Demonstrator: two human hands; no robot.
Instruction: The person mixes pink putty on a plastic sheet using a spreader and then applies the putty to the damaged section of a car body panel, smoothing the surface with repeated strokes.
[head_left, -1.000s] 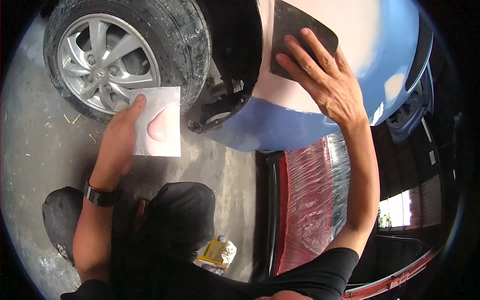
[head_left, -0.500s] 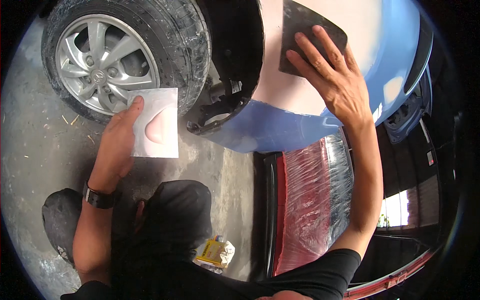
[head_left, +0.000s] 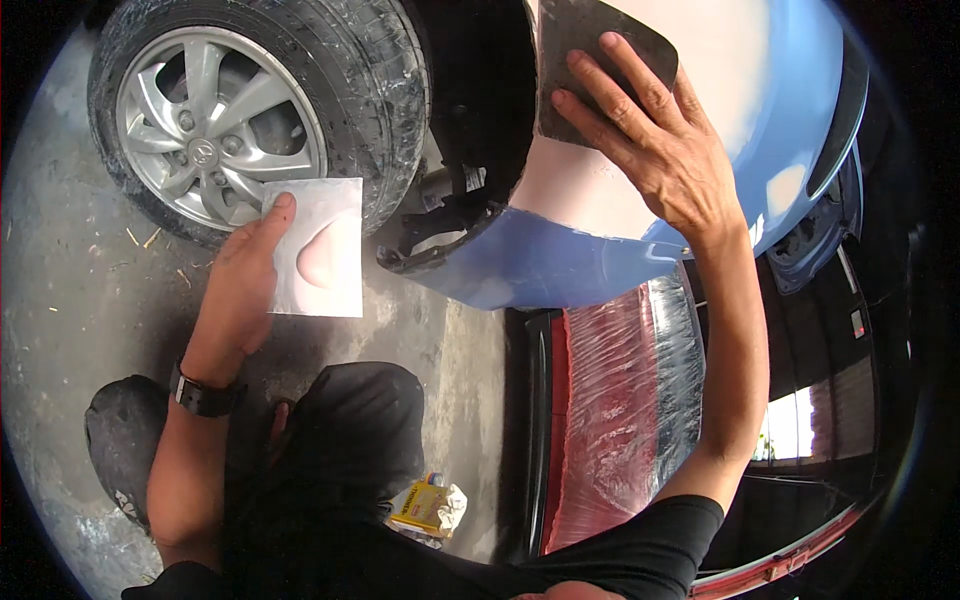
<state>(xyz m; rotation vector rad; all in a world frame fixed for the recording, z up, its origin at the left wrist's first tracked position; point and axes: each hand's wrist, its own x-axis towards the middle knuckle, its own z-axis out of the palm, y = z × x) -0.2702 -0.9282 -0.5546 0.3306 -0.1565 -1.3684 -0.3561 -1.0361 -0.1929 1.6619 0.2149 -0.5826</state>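
Observation:
My left hand point(head_left: 243, 275) grips a flat, pale square plate point(head_left: 348, 198) by its left edge, thumb on top. A smooth mound of pinkish putty point(head_left: 330, 260) lies on the plate. My right hand point(head_left: 665, 160) presses a dark flat spreader point(head_left: 575, 40) against a car's blue body panel point(head_left: 570, 260), its fingers laid along the sheet and its thumb hidden. Under and around the spreader, a pale pink patch of filler point(head_left: 575, 180) covers part of the panel, reaching the edge of the wheel opening.
A dusty tyre with a silver alloy wheel point(head_left: 205, 150) stands at the upper left, beside the dark wheel opening. Plastic film point(head_left: 620, 400) covers something red to the right. A yellow can point(head_left: 425, 508) stands on the concrete floor by my knee point(head_left: 360, 420).
My right hand has slid the spreader leftward over the pink patch, closer to the wheel opening's edge. The plate in my left hand has hardly moved.

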